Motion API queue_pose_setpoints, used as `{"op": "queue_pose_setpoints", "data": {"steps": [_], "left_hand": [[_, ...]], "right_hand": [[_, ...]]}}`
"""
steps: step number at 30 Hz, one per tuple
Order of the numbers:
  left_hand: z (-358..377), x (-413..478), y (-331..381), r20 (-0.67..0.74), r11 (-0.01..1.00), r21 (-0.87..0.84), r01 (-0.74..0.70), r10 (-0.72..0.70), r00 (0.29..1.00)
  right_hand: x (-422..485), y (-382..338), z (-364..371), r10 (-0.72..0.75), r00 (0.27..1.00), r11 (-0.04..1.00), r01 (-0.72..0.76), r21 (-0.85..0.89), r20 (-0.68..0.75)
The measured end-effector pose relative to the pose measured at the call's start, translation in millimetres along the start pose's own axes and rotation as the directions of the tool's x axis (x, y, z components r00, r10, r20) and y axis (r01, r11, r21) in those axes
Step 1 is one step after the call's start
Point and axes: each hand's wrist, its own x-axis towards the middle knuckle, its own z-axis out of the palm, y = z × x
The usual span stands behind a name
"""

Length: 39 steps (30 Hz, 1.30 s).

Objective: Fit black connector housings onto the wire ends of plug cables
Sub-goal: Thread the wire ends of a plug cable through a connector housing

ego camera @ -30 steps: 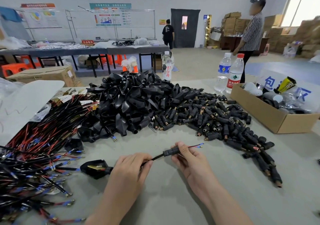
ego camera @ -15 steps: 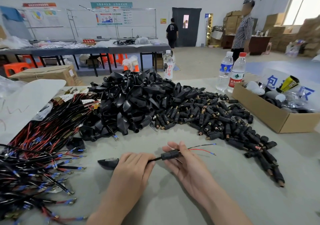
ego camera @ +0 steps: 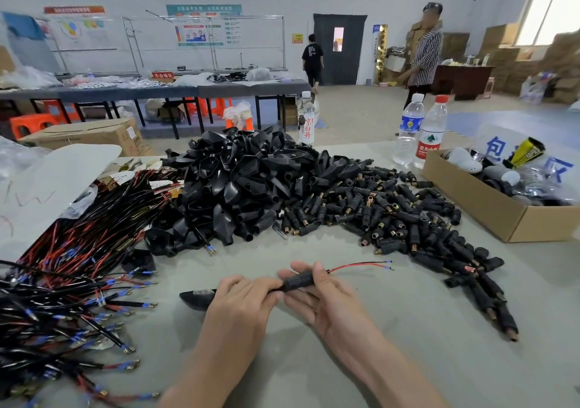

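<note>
Bright daylight in the hall, seen through a wide, bending lens.

Light floods in from the window (ego camera: pixel 557 8) high on the right, blown out to white, and spreads evenly. Shadows on the table (ego camera: pixel 408 329) are soft and faint, tucked just under the left hand (ego camera: pixel 241 297), the right hand (ego camera: pixel 324 299) and the pile of housings (ego camera: pixel 238 181). The connector housing (ego camera: pixel 298 282) and plug cable (ego camera: pixel 197 299) held in those hands look crisp; the wire bundle (ego camera: pixel 62 282) at the left edge goes soft and stretched. Straight lines bow toward the corners.
</note>
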Motion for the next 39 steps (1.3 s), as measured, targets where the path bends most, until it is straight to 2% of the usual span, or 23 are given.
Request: {"op": "queue_pose_setpoints", "data": {"steps": [3,7,10,15,19,23,30,36,39], "left_hand": [[1,1,2,-0.017,0.997,-0.033,0.077,-0.077,0.997],[3,-6,-9,0.072,0.999,0.049,-0.012,0.008,0.997],[2,-7,-15,0.070,0.998,0.069,-0.003,-0.002,0.998],[5,-6,-7,0.053,0.996,0.063,-0.060,0.057,0.997],[6,-7,-8,0.025,0.998,0.056,-0.025,0.023,0.999],[8,-5,-7,0.051,0.995,0.093,-0.045,0.041,0.998],[5,-9,-4,0.102,0.998,0.028,-0.058,0.055,0.993],[7,-7,-7,0.051,0.997,0.063,-0.034,0.031,0.998],[7,-6,-4,-0.029,0.996,0.071,-0.057,0.059,0.998]], "right_hand": [[0,2,0,0.008,1.000,0.997,-0.008,-0.078,0.003],[2,-4,-5,-0.032,0.998,0.998,0.029,-0.051,-0.052],[2,-11,-9,-0.056,0.995,0.998,0.053,-0.040,-0.084],[-1,-3,-5,-0.031,0.999,0.985,0.025,-0.170,-0.034],[-2,-3,-3,-0.047,0.999,0.973,0.041,-0.227,-0.021],[-2,-3,-4,-0.082,0.997,0.969,0.081,-0.232,0.006],[-4,-3,0,-0.133,0.991,0.969,0.131,-0.207,0.003],[-3,-1,0,-0.142,0.990,0.953,0.133,-0.270,-0.011],[-2,-2,0,-0.155,0.988,0.948,0.143,-0.284,-0.021]]}}
